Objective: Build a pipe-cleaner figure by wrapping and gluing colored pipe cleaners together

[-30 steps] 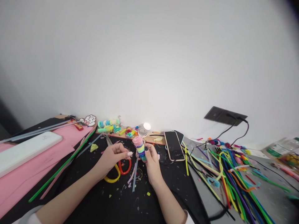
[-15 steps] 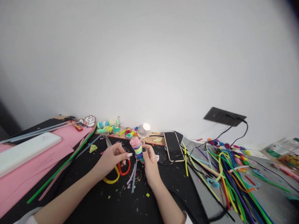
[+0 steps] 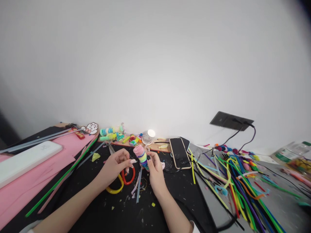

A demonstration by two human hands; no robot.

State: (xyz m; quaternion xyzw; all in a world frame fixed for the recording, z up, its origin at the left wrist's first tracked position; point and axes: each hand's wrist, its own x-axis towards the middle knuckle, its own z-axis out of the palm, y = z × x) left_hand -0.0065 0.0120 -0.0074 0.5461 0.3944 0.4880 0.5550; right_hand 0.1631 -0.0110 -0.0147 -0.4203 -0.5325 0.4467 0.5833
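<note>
From where I stand, the pale wall (image 3: 145, 71) fills most of what's ahead, and below it the black mat (image 3: 126, 216) spreads in front of the person, speckled with crumbs. On it lie the scissors (image 3: 116, 192), one ring yellow, one red, partly covered from here by the left forearm and hand, with a blade showing beyond the knuckles. The phone (image 3: 180, 154) rests farther over, past the right hand.

The left hand (image 3: 115, 165) is loosely curled, thumb and forefinger brought close together; I can't tell whether a small bit sits between them. The right hand (image 3: 156, 173) is closed, thumb along the near side, around the lower part of a striped roll (image 3: 143, 157).

That roll is in the middle of things, just left of the right fingers, so the right hand is the nearer, touching it, while the left is a short gap away on the other side. Its long axis tilts: the pink end points up, leftward and toward the wall; the lower end goes down into the right grip, partly hidden.

Beneath, a thin grey-blue strip (image 3: 138, 189) lies on the mat; nearer me is a tiny yellow scrap (image 3: 153, 204).
</note>
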